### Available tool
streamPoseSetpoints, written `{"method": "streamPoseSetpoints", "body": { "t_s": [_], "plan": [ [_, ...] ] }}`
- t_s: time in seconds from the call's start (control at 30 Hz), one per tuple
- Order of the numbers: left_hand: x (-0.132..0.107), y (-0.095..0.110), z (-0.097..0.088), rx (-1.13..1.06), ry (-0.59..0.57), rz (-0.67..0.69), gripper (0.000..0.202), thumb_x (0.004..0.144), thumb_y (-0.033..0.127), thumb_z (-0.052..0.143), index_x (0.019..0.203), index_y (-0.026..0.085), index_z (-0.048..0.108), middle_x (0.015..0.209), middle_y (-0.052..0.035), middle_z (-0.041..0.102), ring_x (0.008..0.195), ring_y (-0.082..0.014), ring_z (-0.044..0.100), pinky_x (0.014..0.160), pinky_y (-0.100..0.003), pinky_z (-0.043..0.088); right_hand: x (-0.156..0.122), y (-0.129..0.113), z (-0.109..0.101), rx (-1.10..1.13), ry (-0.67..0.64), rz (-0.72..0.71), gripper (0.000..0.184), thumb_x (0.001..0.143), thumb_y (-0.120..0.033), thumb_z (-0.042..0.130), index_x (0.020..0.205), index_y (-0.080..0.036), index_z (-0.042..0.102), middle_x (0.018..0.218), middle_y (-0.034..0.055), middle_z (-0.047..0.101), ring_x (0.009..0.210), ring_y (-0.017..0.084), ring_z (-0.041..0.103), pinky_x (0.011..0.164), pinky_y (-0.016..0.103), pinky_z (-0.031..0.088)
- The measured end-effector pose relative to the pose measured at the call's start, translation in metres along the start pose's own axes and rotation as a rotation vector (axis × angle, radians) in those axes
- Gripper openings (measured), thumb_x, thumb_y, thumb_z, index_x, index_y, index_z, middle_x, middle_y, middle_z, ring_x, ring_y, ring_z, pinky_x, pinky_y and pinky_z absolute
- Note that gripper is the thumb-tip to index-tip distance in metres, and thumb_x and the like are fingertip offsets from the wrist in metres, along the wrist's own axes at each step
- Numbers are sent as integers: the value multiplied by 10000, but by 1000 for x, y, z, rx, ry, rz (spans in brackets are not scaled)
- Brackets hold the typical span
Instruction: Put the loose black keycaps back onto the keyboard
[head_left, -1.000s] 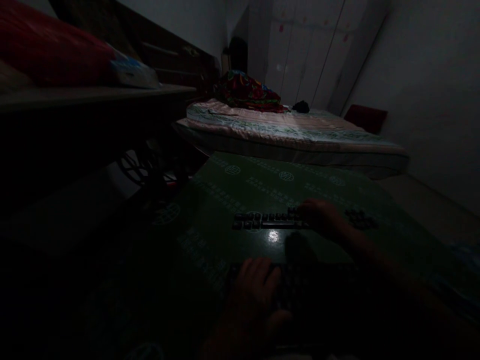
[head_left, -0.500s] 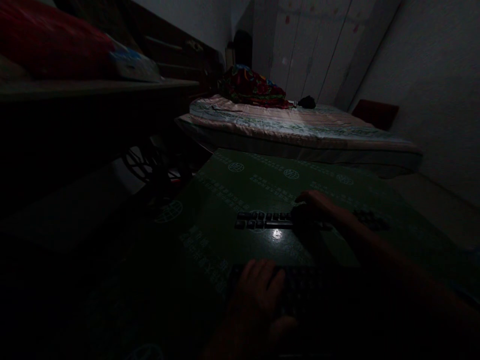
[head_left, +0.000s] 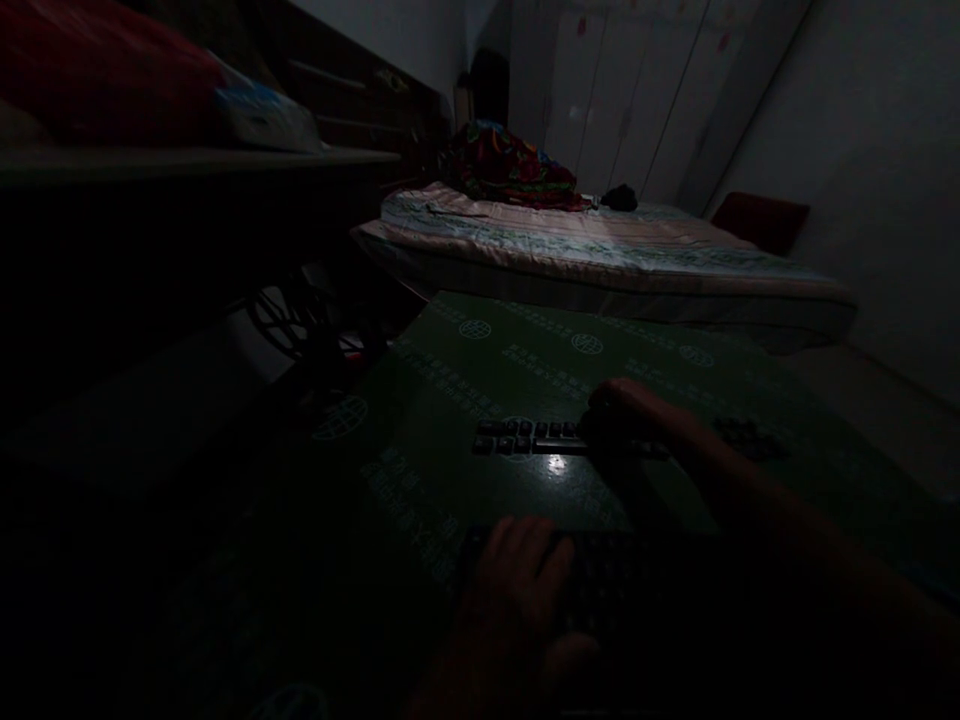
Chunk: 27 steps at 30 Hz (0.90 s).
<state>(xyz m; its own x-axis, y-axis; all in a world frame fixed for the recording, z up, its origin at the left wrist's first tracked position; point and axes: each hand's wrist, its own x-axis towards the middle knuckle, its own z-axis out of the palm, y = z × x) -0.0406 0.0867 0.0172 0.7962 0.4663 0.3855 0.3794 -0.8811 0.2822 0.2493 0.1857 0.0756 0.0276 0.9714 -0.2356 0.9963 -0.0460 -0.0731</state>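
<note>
The room is very dark. My left hand [head_left: 517, 590] rests on the left end of a dark keyboard [head_left: 630, 580] at the near edge of a green printed table top [head_left: 525, 360], fingers curled over it and thumb at its near side. My right hand [head_left: 626, 415] reaches further out, its fingers bent down in a pinch at the right end of a row of dark keycaps [head_left: 525, 437]. What the fingertips hold is hidden. A small heap of dark keycaps [head_left: 750, 435] lies to the right of that hand.
A bed [head_left: 600, 250] with a striped cover and a bundle of colourful cloth [head_left: 517, 170] stands beyond the table. At the left there is a dark shelf [head_left: 187, 160] with a red cushion, and a metal frame [head_left: 292, 320] below it. Pale walls rise at the right.
My right hand has shifted a little to the left along the keycap row and its fingers have curled down. The view has tipped slightly. My left hand stays on the keyboard.
</note>
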Motion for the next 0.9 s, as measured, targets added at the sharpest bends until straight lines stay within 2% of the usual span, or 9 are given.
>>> {"method": "streamPoseSetpoints", "body": {
  "t_s": [0.27,0.53,0.73,0.9],
  "plan": [
    [-1,-1,0,-3,-26,-1,736,652,419,751,1269,132,469,1279,-196,539,1174,-368,504,998,-588,396,3,2,6,-28,-8,9,210,818,-234,545,800,-126,724,782,92,704,607,108,587,491,185,306],
    [2,1,-9,-13,-74,-8,719,672,412,768,1264,131,474,1287,-189,532,1190,-357,490,1029,-568,374,7,4,10,-39,0,0,234,819,-250,534,810,-127,733,772,93,700,616,112,585,496,187,310],
    [0,-1,1,-30,-38,-2,733,684,497,743,1272,152,473,1287,-189,531,1181,-364,501,1003,-583,388,8,4,9,-41,8,23,219,801,-263,571,806,-122,738,752,89,701,611,115,581,492,188,307],
    [2,1,0,-30,-27,-11,715,675,456,761,1253,137,488,1281,-196,532,1184,-364,494,1003,-588,380,15,10,16,-24,15,25,245,799,-309,583,793,-118,737,743,87,699,597,119,590,492,190,320]
  ]
}}
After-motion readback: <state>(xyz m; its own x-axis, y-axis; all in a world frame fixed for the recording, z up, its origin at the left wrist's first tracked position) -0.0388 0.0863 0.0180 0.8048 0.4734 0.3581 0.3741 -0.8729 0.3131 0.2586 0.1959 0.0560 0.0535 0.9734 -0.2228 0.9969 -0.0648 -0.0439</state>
